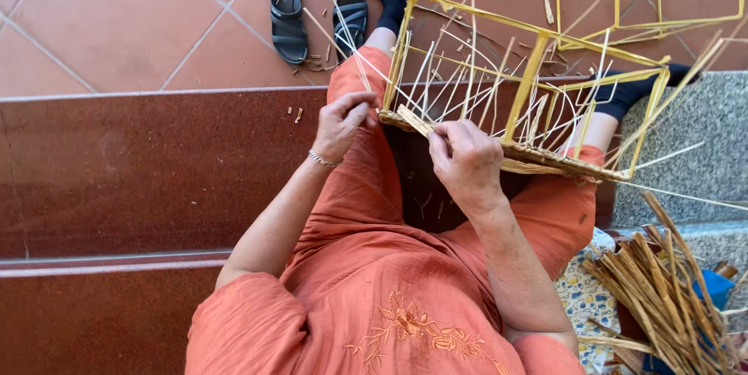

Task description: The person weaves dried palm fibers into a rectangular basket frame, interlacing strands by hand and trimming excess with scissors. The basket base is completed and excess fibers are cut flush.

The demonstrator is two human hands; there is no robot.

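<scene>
Seated person weaving a yellow rectangular bamboo-strip basket frame (530,87) resting across the knees: left hand (343,122) pinches a thin pale strip (354,52), right hand (465,161) grips the woven near edge, likely threading next

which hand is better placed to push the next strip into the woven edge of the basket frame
Likely the right hand: it rests at the woven edge of the yellow frame, fingers pinching a flat strip there. The left hand sits off the corner, gripping thin upright strips.
</scene>
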